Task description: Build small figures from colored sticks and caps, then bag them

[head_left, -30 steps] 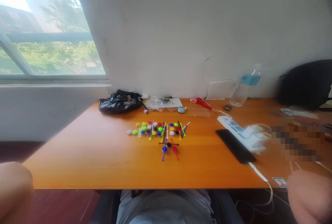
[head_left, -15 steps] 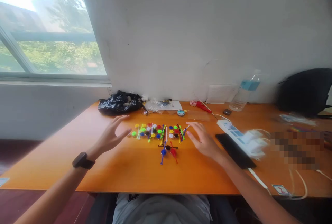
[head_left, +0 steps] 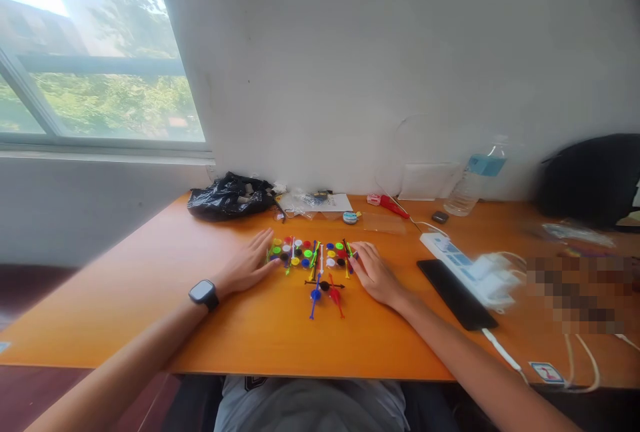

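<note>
A cluster of small coloured discs and thin coloured sticks lies in the middle of the orange table. A few joined pieces, blue, black and red, lie just in front of it. My left hand rests flat on the table with fingers stretched out, touching the cluster's left end. My right hand lies flat at the cluster's right end, fingers extended against the pieces. A dark watch sits on my left wrist. Neither hand holds anything.
A black plastic bag, clear packets with paper and a red tool line the wall. A water bottle, white power strip with chargers, black phone and dark bag sit to the right.
Both hands came up from below the table edge, reached forward, and now lie flat at either end of the coloured pieces, pushing them closer together.
</note>
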A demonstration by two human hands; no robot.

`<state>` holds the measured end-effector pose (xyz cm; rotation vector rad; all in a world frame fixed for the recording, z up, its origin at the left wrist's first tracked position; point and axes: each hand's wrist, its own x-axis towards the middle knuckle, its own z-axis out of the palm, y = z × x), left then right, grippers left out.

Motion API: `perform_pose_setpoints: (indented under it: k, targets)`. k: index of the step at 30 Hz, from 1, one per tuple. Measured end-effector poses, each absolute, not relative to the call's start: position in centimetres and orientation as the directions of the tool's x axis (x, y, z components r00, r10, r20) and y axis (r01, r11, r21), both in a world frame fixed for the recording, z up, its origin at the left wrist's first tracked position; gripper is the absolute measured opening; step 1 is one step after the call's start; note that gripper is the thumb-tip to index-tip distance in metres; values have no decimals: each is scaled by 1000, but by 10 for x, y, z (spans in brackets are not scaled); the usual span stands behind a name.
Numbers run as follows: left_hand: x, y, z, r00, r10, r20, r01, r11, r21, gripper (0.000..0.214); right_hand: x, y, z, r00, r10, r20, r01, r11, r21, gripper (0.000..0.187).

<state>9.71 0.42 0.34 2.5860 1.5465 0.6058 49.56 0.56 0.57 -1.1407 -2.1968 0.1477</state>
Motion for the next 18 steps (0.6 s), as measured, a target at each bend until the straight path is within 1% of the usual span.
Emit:
perform_pose_setpoints:
  k: [5,9,11,15,18]
  targets:
    - [98,2,5,405,875,265,851,-467,239,82,497,9,3,-380,791,480,686,589,-428,36]
    - [103,-2,9,386,867,316,861,-462,215,79,499,11,0,-347,812,469,687,560,-462,38]
    - [110,-4,12,400,857,325,851,-479,216,78,499,11,0,-352,808,473,689,565,-453,39]
    - [132,-5,19,437,858,269,827,-501,255,74,497,10,1,-391,784,483,686,598,-415,39]
    - [150,0,21,451,859,241,827,-504,250,75,497,10,1,-395,781,483,680,602,-418,38]
